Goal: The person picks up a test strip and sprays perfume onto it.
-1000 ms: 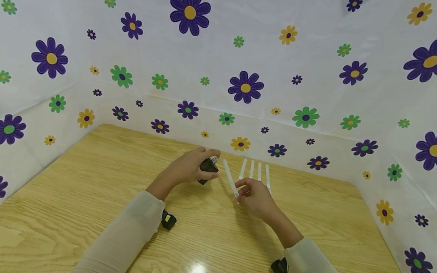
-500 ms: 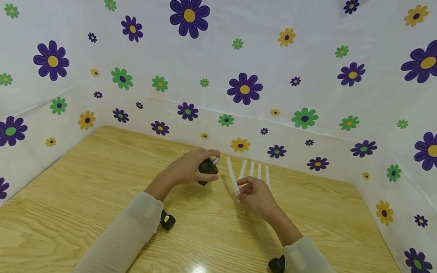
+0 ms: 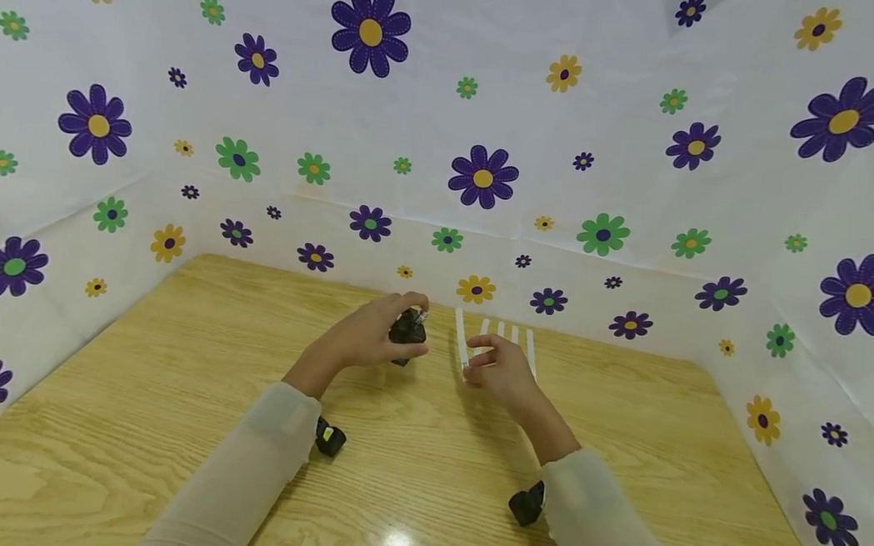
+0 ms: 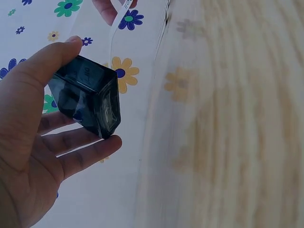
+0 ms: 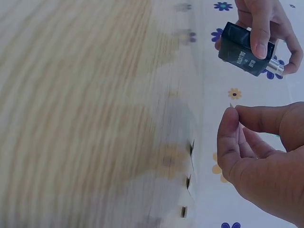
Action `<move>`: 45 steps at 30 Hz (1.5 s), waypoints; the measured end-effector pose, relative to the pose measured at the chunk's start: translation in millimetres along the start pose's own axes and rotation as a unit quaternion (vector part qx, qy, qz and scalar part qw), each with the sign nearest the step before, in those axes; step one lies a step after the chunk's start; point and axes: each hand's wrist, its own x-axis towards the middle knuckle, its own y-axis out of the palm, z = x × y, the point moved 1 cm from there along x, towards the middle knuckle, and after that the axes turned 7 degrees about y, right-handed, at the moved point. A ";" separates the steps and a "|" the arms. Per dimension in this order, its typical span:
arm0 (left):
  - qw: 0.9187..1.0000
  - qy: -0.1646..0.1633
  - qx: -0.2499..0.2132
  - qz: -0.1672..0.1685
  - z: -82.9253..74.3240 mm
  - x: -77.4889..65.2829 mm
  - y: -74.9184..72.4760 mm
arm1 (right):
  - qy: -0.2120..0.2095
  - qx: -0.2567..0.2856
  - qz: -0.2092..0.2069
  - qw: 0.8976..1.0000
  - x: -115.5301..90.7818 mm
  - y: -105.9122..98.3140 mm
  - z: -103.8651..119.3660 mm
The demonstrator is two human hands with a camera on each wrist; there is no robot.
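Observation:
My left hand (image 3: 358, 335) holds a dark, glassy perfume bottle (image 3: 407, 330) just above the table, its index finger on the silver spray nozzle (image 5: 274, 66). In the left wrist view the bottle (image 4: 88, 95) lies between thumb and fingers. To its right, my right hand (image 3: 502, 373) pinches the near end of a white paper test strip (image 3: 461, 337). The strip's far end points toward the back wall, apart from the bottle. From the right wrist the strip shows only as a thin tip above the pinching fingertips (image 5: 230, 114).
Several more white strips (image 3: 515, 336) lie side by side behind my right hand, partly hidden by it. A white flowered cloth (image 3: 408, 138) encloses the back and sides of the wooden table (image 3: 198, 375). Black wrist cameras (image 3: 526, 504) hang under both sleeves.
The right hand has moved slightly toward the back, and its strip has swung from a leftward slant to nearly straight. The left hand keeps its hold on the perfume bottle.

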 end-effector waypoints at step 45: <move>0.996 -0.054 -0.011 0.076 18.4 3.1 -7.9 | 0.103 0.037 -0.056 0.992 35.0 6.5 5.8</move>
